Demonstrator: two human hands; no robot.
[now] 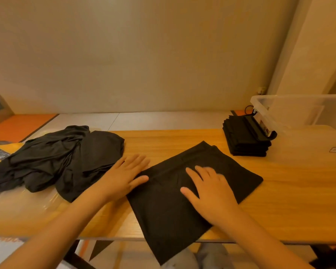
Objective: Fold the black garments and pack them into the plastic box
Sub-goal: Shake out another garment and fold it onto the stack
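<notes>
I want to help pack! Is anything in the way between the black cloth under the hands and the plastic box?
Yes. A stack of folded black garments sits on the table against the plastic box, between it and the garment being folded. The cloth can be lifted over the stack.

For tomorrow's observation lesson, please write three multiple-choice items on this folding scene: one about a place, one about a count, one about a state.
1. Where does the neat stack of folded garments sit?
A. beside the plastic box, on its left
B. inside the plastic box
C. at the table's left end

2. How many hands touch the garment being folded?
A. none
B. one
C. two

3. In what state is the pile of black garments at the left?
A. neatly stacked
B. loose and crumpled
C. hung on a hanger

Answers:
1 A: the stack stands on the table next to the box's left wall.
2 C: the left hand rests at its edge, and the right hand lies flat on top.
3 B: the cloth lies in rumpled heaps.
</notes>
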